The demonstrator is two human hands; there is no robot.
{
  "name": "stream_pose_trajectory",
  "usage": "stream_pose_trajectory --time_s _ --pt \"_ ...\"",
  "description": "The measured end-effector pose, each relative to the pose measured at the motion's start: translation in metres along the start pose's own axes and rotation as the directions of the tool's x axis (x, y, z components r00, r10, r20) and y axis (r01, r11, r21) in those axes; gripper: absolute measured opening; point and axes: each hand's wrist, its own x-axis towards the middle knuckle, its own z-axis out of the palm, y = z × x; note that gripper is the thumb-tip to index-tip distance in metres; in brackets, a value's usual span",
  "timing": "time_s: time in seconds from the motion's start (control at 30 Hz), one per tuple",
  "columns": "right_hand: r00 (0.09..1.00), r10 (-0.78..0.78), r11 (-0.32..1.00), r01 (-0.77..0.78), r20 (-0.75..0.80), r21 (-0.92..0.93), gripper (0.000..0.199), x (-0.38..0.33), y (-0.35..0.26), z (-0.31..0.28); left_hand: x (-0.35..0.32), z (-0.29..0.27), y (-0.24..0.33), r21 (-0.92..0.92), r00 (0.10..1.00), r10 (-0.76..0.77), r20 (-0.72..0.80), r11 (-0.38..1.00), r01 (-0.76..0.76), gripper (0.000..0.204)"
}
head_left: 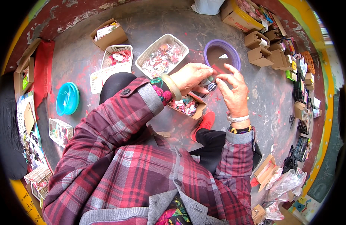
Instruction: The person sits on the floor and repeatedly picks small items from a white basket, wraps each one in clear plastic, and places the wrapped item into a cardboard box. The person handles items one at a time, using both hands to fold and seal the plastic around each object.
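Hands come together above the grey, red-stained floor (154, 22), with a small, partly clear item (207, 81) between them. The left hand (191, 78), a pale bangle (170, 86) at its wrist, is closed, fingers and thumb gripping the item. The right hand (234, 92), wearing a silver-coloured bracelet (237, 119), is partly curled, its thumb and fingertips close together at the item's right side; whether they pinch it, I cannot tell. Just nearer than the left hand stands an open brown cardboard box (200, 111) of small mixed pieces, with a red shoe (206, 121) close to its near right side. Beyond the left hand sits a white perforated plastic basket (166, 38) of clear-wrapped pieces, and to the right of that a round purple plastic basin (206, 54). Farther left are a smaller white plastic basket (128, 50) holding pink and white pieces and a round teal plastic basin (67, 98). Open brown cardboard boxes (260, 56) cluster at the far right, and crumpled clear plastic bags (287, 184) lie at the near right.
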Motion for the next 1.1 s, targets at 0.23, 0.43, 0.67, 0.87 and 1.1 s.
stream_pose_trajectory --time_s 0.23,0.43,0.67,0.87,1.1 --pt "0.968 -0.202 0.954 0.159 -0.152 -0.255 0.015 0.006 -0.021 0.001 0.008 0.004 -0.009 0.212 0.999 0.037 -0.008 0.977 -0.034 0.033" --pt "0.96 -0.256 0.921 0.204 -0.118 -0.333 0.012 0.004 -0.008 0.01 0.008 0.009 -0.012 0.384 0.998 0.064 0.006 0.921 -0.062 0.03" --pt "0.945 -0.328 0.778 0.278 0.013 -0.564 0.008 0.004 -0.015 0.008 0.011 0.005 -0.019 0.711 0.948 0.307 0.087 0.647 -0.275 0.026" --pt "0.93 -0.368 0.764 0.314 0.02 -0.564 0.007 0.005 -0.018 0.007 0.009 0.007 -0.017 0.794 0.934 0.335 0.122 0.532 -0.294 0.023" --pt "0.961 -0.219 0.946 0.166 -0.169 -0.279 0.008 0.005 -0.009 0.005 0.011 0.006 -0.019 0.725 0.944 0.313 0.101 0.627 -0.285 0.026"
